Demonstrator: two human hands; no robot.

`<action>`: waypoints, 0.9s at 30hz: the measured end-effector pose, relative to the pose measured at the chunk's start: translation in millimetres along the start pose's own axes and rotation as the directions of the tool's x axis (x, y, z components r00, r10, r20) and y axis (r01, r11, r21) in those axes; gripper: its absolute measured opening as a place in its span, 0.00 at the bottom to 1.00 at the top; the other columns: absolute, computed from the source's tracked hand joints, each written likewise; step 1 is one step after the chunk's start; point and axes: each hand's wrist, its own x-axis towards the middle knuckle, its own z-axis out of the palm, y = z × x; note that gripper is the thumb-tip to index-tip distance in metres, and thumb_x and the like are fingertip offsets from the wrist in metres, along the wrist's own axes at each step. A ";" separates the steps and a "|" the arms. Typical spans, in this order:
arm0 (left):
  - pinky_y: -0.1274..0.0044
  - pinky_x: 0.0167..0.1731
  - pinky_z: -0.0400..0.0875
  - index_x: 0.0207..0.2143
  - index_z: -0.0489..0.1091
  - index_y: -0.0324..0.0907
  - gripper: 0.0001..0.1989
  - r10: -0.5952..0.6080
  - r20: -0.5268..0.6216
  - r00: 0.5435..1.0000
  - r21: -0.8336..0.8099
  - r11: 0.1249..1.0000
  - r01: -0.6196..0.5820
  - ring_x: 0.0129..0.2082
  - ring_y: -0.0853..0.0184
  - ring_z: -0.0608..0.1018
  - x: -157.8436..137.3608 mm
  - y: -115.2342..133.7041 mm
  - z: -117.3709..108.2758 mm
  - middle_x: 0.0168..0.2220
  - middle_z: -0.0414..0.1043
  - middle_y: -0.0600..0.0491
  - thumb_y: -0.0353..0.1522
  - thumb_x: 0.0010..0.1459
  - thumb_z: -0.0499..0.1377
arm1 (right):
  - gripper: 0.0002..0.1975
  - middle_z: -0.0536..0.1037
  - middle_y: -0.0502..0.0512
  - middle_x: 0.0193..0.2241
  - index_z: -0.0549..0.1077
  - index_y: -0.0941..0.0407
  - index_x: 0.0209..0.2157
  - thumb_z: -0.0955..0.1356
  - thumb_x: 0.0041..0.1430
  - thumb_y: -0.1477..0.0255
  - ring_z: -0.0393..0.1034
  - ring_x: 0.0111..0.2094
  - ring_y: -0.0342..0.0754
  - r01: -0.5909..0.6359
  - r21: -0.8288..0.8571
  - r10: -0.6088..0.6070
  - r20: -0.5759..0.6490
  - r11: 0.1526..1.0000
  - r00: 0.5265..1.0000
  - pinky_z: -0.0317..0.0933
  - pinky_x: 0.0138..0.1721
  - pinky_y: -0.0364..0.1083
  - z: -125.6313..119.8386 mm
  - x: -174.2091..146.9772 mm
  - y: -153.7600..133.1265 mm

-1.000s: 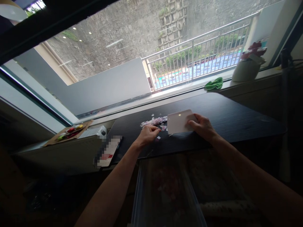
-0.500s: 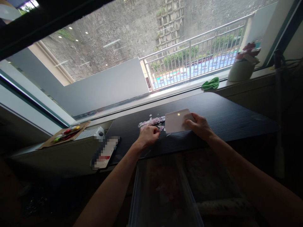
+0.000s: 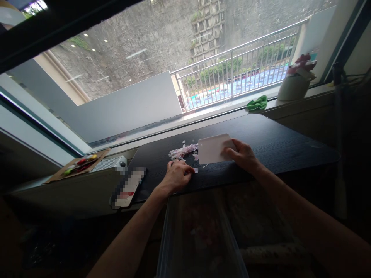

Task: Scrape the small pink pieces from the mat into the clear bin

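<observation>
In the head view, a loose pile of small pale pink and white flakes (image 3: 182, 151) lies on the dark wood-grain tabletop (image 3: 261, 133). My left hand (image 3: 177, 174) rests at the pile's near edge, fingers bent and a little apart, thumb out to the right. One small pale scrap (image 3: 196, 170) lies by the thumb tip; whether they touch is unclear. My right hand (image 3: 244, 155) grips a flat white rectangular plate (image 3: 213, 150) by its right end, thumb on the near face. The plate is tilted up, its left edge beside the flakes.
Below the table's front edge sits a clear plastic bin (image 3: 199, 235) with pale scraps inside. A pixelated phone-like object (image 3: 130, 187) lies at the table's left corner. On the window sill are a green cloth (image 3: 257, 103) and a white bottle with a red top (image 3: 294, 85).
My left hand has drawn back toward me and its fingers have loosened from a closed shape. My right hand has shifted the white plate slightly left.
</observation>
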 end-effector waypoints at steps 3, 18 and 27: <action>0.59 0.56 0.56 0.31 0.78 0.47 0.10 -0.040 -0.129 0.991 -0.039 0.999 0.035 0.45 0.60 0.73 -3.1 -8.8 1.6 0.36 0.76 0.52 0.30 0.53 0.56 | 0.12 0.74 0.50 0.26 0.72 0.57 0.32 0.68 0.44 0.67 0.68 0.26 0.45 0.033 0.013 -0.034 0.098 0.999 0.995 0.65 0.28 0.44 0.0 0.5 2.2; 0.60 0.57 0.52 0.34 0.74 0.46 0.10 -0.159 -0.409 0.898 0.033 0.981 0.189 0.42 0.61 0.72 -32.4 -42.9 33.0 0.35 0.75 0.51 0.29 0.56 0.53 | 0.09 0.73 0.52 0.23 0.73 0.55 0.32 0.64 0.46 0.70 0.66 0.24 0.47 0.030 -0.431 -0.057 -0.049 0.902 0.997 0.58 0.25 0.44 6.7 -11.0 -31.7; 0.58 0.60 0.48 0.31 0.73 0.45 0.09 -0.141 -0.459 0.877 0.051 0.981 0.185 0.43 0.59 0.72 -34.5 -38.0 34.0 0.34 0.74 0.51 0.29 0.55 0.53 | 0.11 0.75 0.54 0.26 0.72 0.54 0.35 0.64 0.50 0.69 0.68 0.27 0.49 0.106 -0.493 -0.075 0.082 0.863 0.994 0.59 0.27 0.45 26.2 -9.0 -34.8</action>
